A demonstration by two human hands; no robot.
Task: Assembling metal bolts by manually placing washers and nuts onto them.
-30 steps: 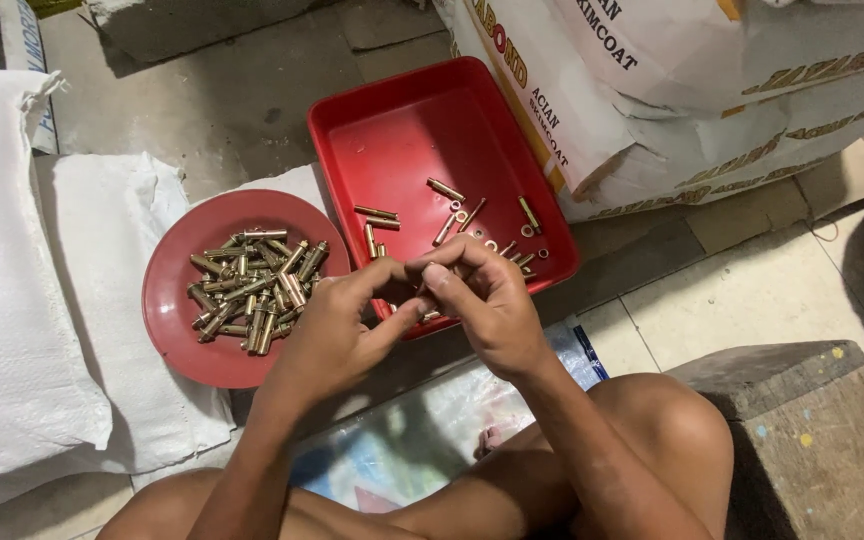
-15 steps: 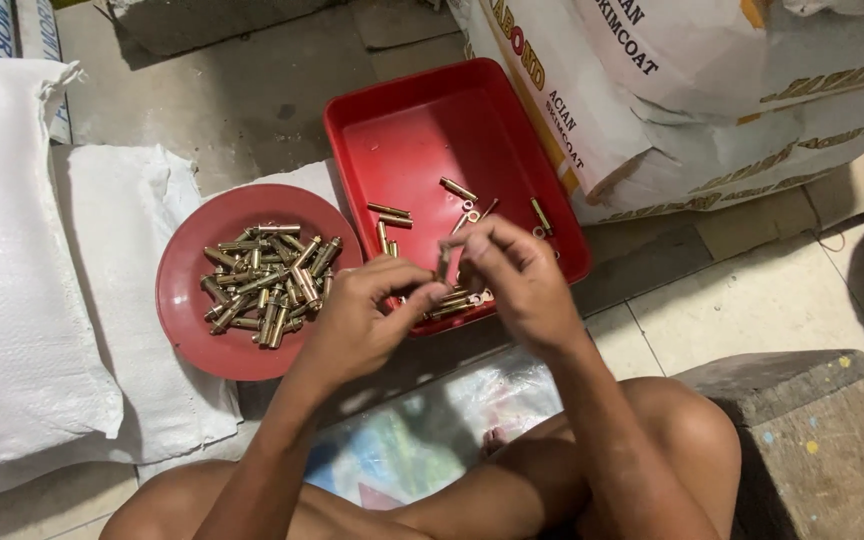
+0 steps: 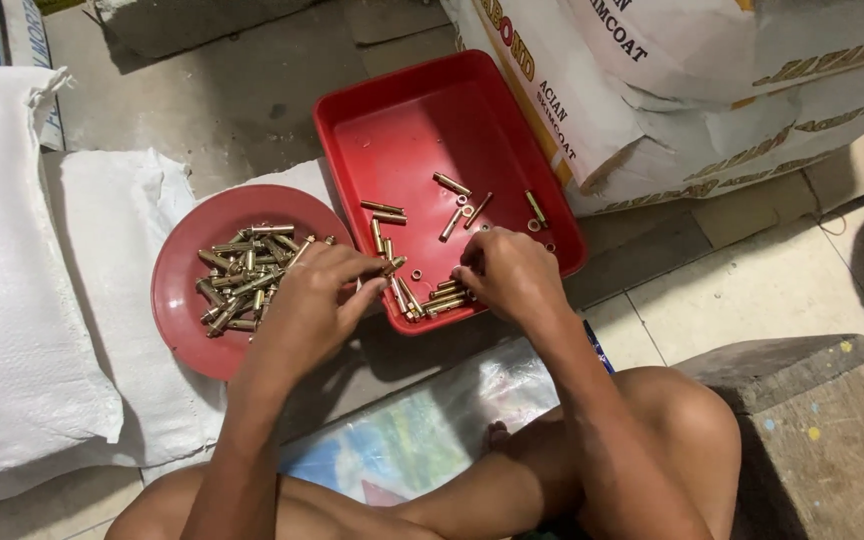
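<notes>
We sit on concrete floor (image 3: 242,110), sacks (image 3: 712,90) behind | left hand (image 3: 307,305) pinches a bolt (image 3: 392,266) over red tray (image 3: 422,130); right hand (image 3: 512,275) curled, contents hidden | both hands have dropped lower since before

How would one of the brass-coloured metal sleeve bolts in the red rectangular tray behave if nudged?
Each brass-coloured metal sleeve bolt looks cylindrical, so it would probably roll until the red rectangular plastic tray wall stops it. Being metal, it is likely stiff and heavy for its size. Its shiny surface may feel slippery.
</notes>
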